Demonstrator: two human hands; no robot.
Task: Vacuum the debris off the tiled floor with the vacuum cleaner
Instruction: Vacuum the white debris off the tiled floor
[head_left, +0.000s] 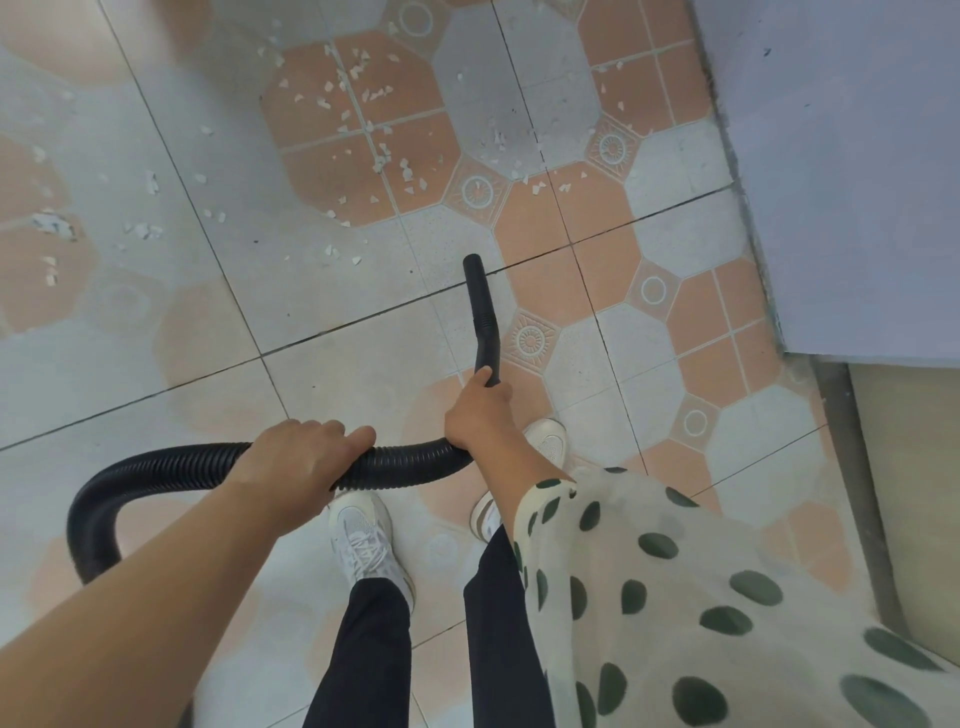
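A black ribbed vacuum hose curves from the lower left across the middle. My left hand grips the hose from above. My right hand holds the smooth black nozzle tube, which points up and away, its open tip above a grey tile. Small white debris flakes lie scattered over the orange and grey tiled floor beyond the tip, mostly ahead and to the left. More flakes lie at the far left. The vacuum's body is out of view.
A bluish-grey wall runs down the right side, with a beige panel below it. My two white shoes stand on the tiles under the hose. A spotted sleeve covers my right arm.
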